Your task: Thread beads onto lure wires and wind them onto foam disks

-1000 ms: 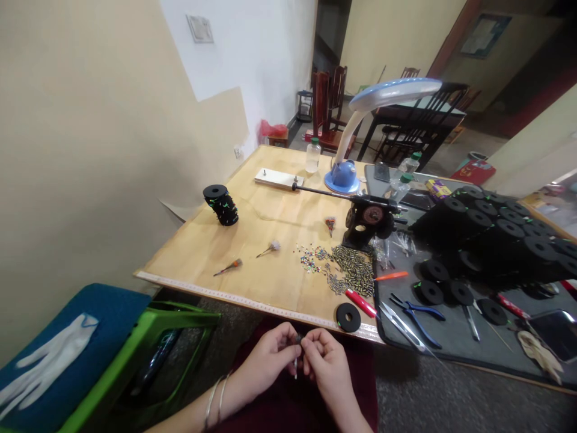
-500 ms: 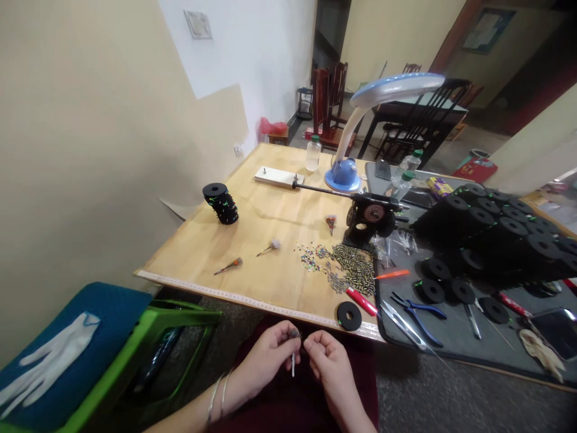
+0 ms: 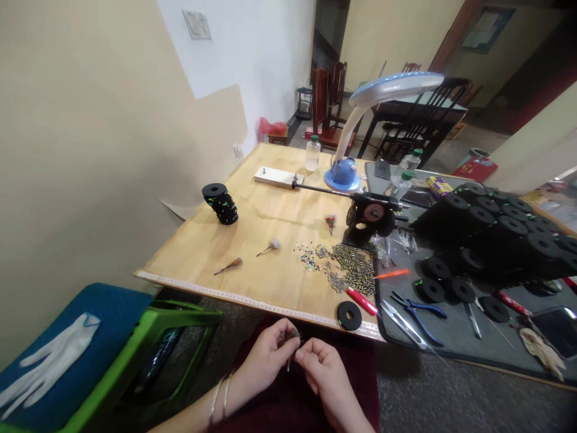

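Low in front of the table edge, my left hand (image 3: 271, 356) pinches a thin pale piece (image 3: 288, 365) with a dark, bristly top; its kind is too small to tell. My right hand (image 3: 328, 371) is closed at its fingertips right beside it, and whatever lies between them is hidden. Above the hands on the table lie a black foam ring (image 3: 348, 316), a red-handled tool (image 3: 361, 301) and a spread of small metal pieces (image 3: 354, 267) with coloured beads (image 3: 311, 258). Two small feathery bundles, one grey (image 3: 274, 245) and one orange-tipped (image 3: 235, 263), lie further left.
A black clamp device with a long rod (image 3: 372, 213) stands mid-table, near a blue lamp (image 3: 343, 174). Stacked black foam rings (image 3: 215, 191) stand left. The grey mat (image 3: 455, 346) holds pliers (image 3: 421, 310), scissors (image 3: 403, 325) and more rings. A green chair (image 3: 180, 319) is left.
My right hand has shifted slightly left and down, closer to my left hand. The pale stem below my left fingers shows less now. Things on the table have not moved.
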`<state>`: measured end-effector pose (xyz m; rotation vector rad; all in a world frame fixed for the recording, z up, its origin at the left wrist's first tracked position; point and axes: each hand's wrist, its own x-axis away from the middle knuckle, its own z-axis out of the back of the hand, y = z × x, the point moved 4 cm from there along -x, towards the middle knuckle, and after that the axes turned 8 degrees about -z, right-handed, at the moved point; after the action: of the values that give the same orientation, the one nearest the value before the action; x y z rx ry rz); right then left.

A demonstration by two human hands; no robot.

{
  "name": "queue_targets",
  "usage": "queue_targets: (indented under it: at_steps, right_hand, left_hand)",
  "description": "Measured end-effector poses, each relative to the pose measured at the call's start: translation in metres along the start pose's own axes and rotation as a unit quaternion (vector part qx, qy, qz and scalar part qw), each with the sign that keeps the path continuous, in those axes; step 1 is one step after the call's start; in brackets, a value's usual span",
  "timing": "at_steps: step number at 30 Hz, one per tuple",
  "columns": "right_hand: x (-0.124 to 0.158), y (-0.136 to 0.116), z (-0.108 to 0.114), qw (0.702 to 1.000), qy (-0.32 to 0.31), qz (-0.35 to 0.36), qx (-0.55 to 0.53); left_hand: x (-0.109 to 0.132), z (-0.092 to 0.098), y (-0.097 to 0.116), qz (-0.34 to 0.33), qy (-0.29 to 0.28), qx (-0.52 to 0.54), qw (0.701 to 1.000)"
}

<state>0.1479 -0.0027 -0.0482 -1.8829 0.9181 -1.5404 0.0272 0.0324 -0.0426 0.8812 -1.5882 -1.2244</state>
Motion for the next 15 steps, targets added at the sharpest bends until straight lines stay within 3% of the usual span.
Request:
queue_targets:
  at_steps: [15]
  right_hand:
    - [-0.0024,0.0022,-0.0038,0.999,-0.016,-0.024,-0.039]
  left_hand:
    - [0.0027,-0.0004,0.0025,-0.031,-0.01,-0.016,0.999]
